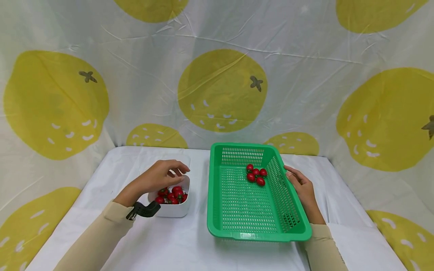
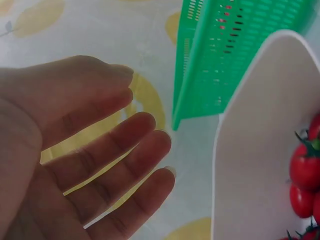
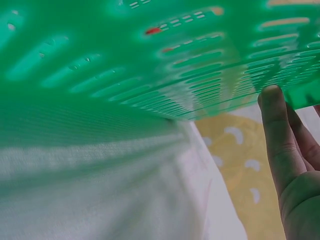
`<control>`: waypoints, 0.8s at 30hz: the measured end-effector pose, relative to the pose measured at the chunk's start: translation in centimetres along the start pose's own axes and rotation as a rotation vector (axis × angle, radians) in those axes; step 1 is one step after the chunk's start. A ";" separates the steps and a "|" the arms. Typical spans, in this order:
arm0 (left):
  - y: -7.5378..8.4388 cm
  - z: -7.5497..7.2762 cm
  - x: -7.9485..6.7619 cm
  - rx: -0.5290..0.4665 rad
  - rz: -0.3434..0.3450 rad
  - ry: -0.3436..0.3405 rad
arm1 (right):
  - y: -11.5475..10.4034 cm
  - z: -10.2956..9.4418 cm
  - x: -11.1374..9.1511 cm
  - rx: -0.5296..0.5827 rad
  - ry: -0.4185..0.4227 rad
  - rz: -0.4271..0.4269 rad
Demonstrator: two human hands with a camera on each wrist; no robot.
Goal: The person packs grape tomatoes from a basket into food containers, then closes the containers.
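Note:
My left hand (image 1: 167, 174) hovers over a white container (image 1: 173, 210), its fingers loosely bent and holding nothing. Inside that container lie several cherry tomatoes (image 1: 174, 192) with green stems. In the left wrist view the palm and spread fingers show beside the container's wall (image 2: 235, 165). On the right, my right hand (image 1: 303, 186) holds the long right side of a green plastic basket (image 1: 214, 195), thumb and fingers at its rim. Several cherry tomatoes (image 1: 256, 174) sit together on the basket floor toward the far right. From the right wrist view, a fingertip (image 3: 272, 95) meets the basket's slotted outside.
A white cloth (image 1: 162, 244) covers the table. Behind and at both sides hangs a pale curtain (image 1: 142, 75) printed with large yellow fruit. The container stands left of the basket, with a strip of cloth between them. A black strap (image 1: 146, 209) is around the left wrist.

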State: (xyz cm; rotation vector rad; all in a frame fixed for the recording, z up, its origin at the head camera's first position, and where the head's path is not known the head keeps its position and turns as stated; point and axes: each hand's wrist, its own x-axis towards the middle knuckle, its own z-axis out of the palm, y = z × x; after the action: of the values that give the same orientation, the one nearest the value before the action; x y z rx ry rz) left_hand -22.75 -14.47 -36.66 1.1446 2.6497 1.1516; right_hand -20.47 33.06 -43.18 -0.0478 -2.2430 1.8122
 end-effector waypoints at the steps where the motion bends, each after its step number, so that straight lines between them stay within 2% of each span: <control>1: 0.3 0.0 0.3 0.000 0.006 -0.004 | -0.2 0.0 -0.1 -0.002 0.004 0.004; 9: 2.3 0.4 3.0 0.001 0.055 -0.030 | -0.6 0.2 -0.2 -0.011 0.026 0.032; 14: 3.5 0.8 4.8 -0.016 0.089 -0.058 | -0.3 0.1 -0.1 -0.006 0.009 0.027; 24: 4.8 1.9 9.1 -0.009 0.103 -0.111 | 0.2 -0.1 0.0 0.006 -0.006 0.018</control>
State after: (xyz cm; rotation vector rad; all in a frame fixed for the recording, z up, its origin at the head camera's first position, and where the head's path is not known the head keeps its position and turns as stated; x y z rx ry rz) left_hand -25.80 -5.31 -32.69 1.3174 2.5284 1.0791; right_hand -20.46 33.17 -43.38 -0.0617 -2.2489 1.8303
